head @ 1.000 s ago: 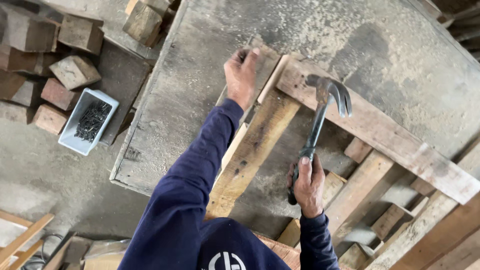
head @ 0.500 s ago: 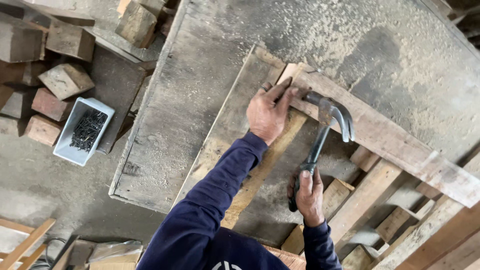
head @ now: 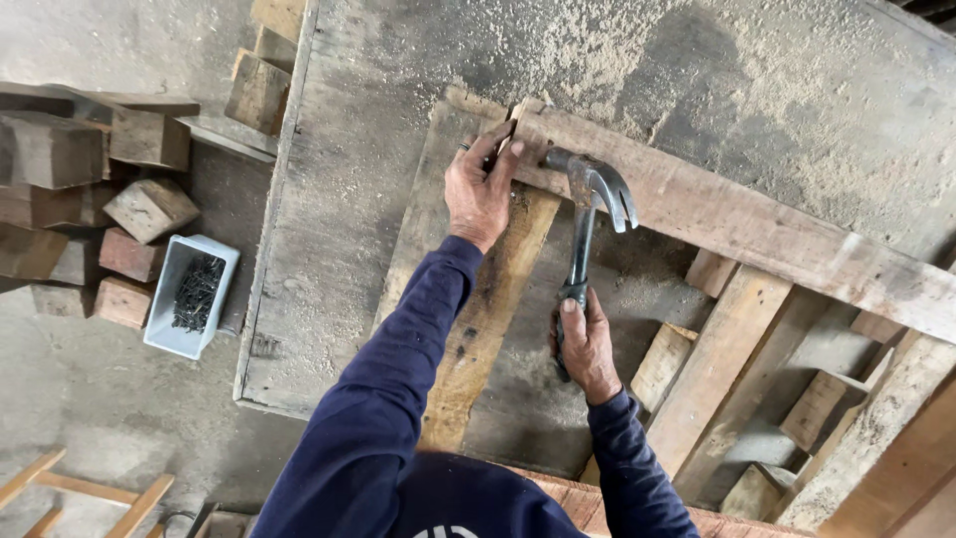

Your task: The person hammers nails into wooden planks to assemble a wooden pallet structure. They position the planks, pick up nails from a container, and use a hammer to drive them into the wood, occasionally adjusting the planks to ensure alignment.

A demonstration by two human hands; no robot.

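My left hand (head: 482, 189) rests on the corner where a long cross plank (head: 737, 224) meets a lighter slat (head: 493, 299), its fingers pinched together at the joint; whether they hold a nail I cannot tell. My right hand (head: 586, 344) grips the black handle of a claw hammer (head: 588, 199). The hammer's head touches the cross plank just right of my left fingers. All this lies on a dusty wooden workbench (head: 339, 249).
A white tray of dark nails (head: 191, 296) sits on the floor to the left, beside stacked wood blocks (head: 119, 169). More slats and short blocks (head: 727, 359) lie under the frame at the right. Sawdust covers the bench top.
My left hand moved from the bench's far side to the plank corner and settled there. The hammer head came down left onto the cross plank. The view shifted slightly.
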